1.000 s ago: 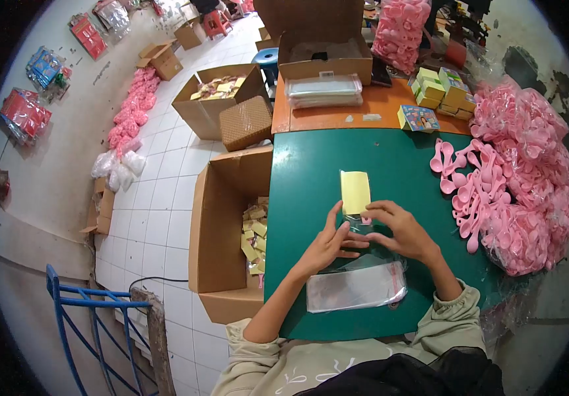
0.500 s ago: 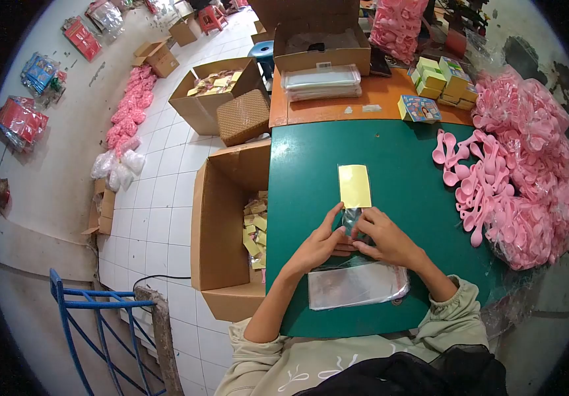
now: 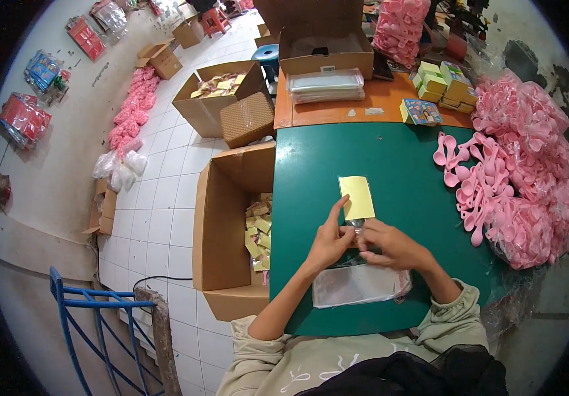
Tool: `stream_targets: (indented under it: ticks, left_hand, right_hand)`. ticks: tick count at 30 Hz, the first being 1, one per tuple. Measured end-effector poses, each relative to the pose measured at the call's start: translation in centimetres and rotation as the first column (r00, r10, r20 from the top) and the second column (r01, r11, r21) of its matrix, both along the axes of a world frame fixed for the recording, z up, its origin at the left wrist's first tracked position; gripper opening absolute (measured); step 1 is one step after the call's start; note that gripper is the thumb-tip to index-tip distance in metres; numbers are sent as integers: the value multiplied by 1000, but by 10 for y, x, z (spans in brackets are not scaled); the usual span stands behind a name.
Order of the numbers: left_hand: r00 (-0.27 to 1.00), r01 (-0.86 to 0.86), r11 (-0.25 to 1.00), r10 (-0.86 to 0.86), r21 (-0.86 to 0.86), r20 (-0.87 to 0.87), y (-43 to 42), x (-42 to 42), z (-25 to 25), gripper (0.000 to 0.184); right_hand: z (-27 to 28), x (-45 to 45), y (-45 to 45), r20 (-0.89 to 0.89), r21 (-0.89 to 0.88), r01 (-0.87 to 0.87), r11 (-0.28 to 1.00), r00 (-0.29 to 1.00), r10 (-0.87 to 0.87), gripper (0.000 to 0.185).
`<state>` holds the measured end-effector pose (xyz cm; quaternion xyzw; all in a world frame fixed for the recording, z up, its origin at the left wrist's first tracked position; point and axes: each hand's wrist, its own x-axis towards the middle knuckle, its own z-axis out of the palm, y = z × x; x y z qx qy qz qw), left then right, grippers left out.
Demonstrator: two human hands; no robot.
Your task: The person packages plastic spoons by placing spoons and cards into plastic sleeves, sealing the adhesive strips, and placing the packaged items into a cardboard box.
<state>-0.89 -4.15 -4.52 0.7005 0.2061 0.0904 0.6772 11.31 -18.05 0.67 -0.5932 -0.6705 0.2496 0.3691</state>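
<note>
A yellow card [image 3: 358, 198] in a clear plastic bag lies on the green table, its lower, see-through end running between my hands. My left hand [image 3: 328, 244] has its index finger stretched along the card's left edge, while the thumb and other fingers pinch the clear end of the bag. On the other side, my right hand [image 3: 393, 245] is closed with its fingertips at the same clear end. Part of that end is hidden by the fingers. Close below both hands lies a stack of clear plastic bags [image 3: 357, 287].
Loose pink spoons [image 3: 472, 188] and bulging bags of pink spoons [image 3: 529, 165] cover the table's right side. Small printed boxes [image 3: 422, 111] and more plastic bags [image 3: 324, 86] sit at the back. An open carton [image 3: 215, 231] with yellow-carded packets stands left of the table.
The card and bag have come slightly toward me. My left index finger now lies further up the card, and my right hand has shifted a little to the right.
</note>
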Motion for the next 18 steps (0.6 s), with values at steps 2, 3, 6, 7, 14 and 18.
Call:
stream_targets:
  ticks: [2,3,6,7,14,18]
  left_hand:
    - [999,-19,998,21,-59,26,2,1,-4,63]
    - [996,-27,953,52,-301,76,2,1,7,60]
    - [1000,25,943,-18,-333,24,8,-2,8,58]
    - [999,37,935,-35,-352,11,8,-3,7,58]
    - [995,95,970,-95,-222,10,4,-2,14,61]
    - [993,121,937,-110,-329,51,6,0,12,61]
  right_hand:
    - [15,11,-14,-156,-66,-25,998,988,14,16]
    - [23,18,-23,-231,-99,-44,994,973,20,16]
    - [60,47,-76,-349,-54,130,990,926,-141,16]
    - [74,58,-106,-470,-138,244,960,837,-280,17]
    - [134,185,-336,478,46,969,243,192,-857,23]
    - [55,170,-315,779,216,945,247,-15,-627,40]
